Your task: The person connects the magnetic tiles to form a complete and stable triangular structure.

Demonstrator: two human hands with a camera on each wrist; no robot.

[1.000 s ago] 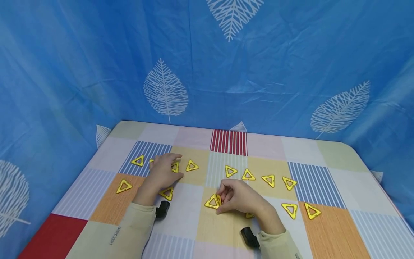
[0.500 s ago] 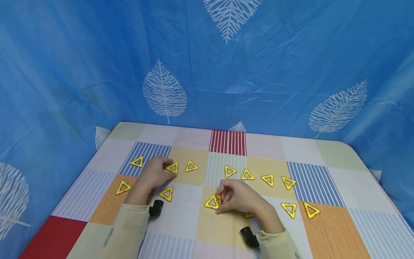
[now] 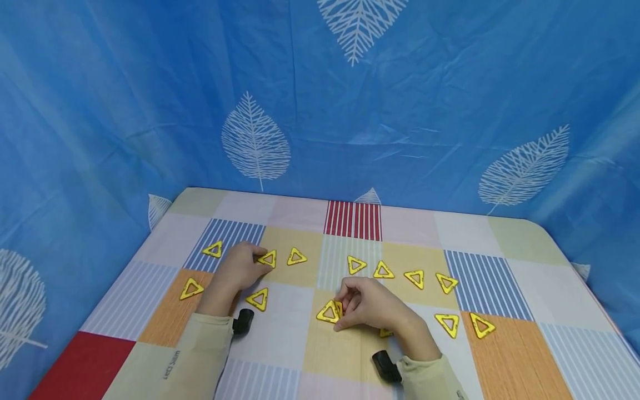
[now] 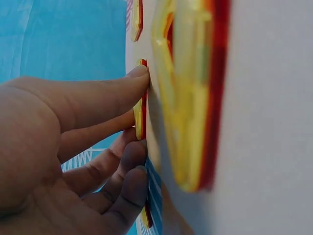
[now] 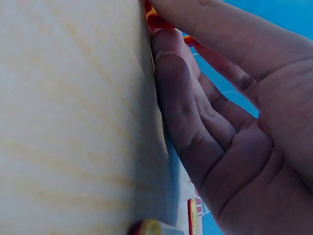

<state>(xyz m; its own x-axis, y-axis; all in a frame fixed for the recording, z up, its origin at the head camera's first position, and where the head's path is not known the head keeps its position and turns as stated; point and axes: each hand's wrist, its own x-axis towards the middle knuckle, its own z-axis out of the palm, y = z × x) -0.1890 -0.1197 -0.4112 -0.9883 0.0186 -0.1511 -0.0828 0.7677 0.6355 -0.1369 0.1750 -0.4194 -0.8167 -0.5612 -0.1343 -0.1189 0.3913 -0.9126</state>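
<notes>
My left hand (image 3: pixel 239 269) pinches a yellow triangular tile (image 3: pixel 273 260) with a hollow middle, lying on the cloth. In the left wrist view, thumb and index finger lie along that tile's edge (image 4: pixel 141 117), which shows a red underside; the other fingers bend toward the cloth. My right hand (image 3: pixel 372 304) pinches another yellow triangular tile, tilted up (image 3: pixel 340 308), its far part hidden by the fingers. Right beside it a matching tile (image 3: pixel 324 310) lies flat. A further tile (image 3: pixel 386 333) is partly covered by the right wrist.
Similar tiles lie in a back row, such as one tile (image 3: pixel 297 256) near the left hand and one (image 3: pixel 384 270) beyond the right. Nearer ones include a tile (image 3: pixel 264 300) by the left wrist and one (image 3: pixel 448 325) at right. A blue leaf-printed curtain (image 3: pixel 320 111) hangs behind.
The left hand has drawn back left and its spread thumb and fingers have come together on the tile. The right hand and its tile have stayed in place.
</notes>
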